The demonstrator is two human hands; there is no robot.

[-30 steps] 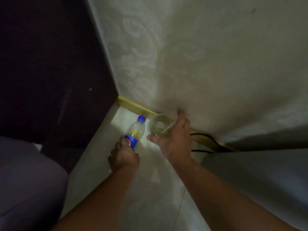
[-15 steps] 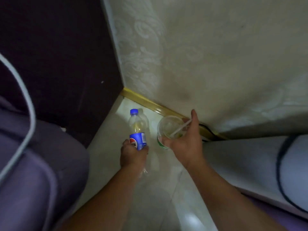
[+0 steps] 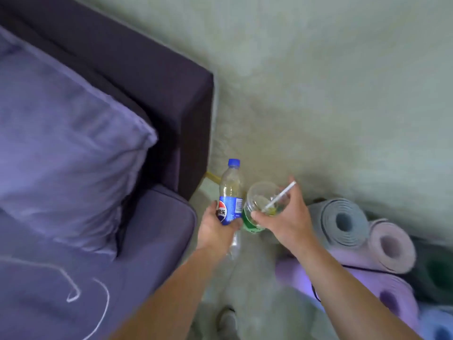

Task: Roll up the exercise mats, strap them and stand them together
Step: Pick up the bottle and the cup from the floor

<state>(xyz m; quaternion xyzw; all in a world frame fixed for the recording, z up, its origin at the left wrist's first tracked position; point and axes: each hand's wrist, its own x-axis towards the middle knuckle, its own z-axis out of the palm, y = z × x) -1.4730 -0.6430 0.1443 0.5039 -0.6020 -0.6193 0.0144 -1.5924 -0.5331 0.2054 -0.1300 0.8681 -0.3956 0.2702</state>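
The Pepsi bottle and clear plastic cup have risen off the floor, the left hand with its grip closed round the bottle and the right hand round the cup, which likely clears standing room beside the rolled exercise mats clustered against the wall at right.

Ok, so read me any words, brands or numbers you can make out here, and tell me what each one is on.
"可乐": white characters on the blue label of the bottle that the left hand holds; the thumb covers anything before them.
Barcode on the same label: digits too small to read.
Green band on the cup in the right hand: too blurred to read.
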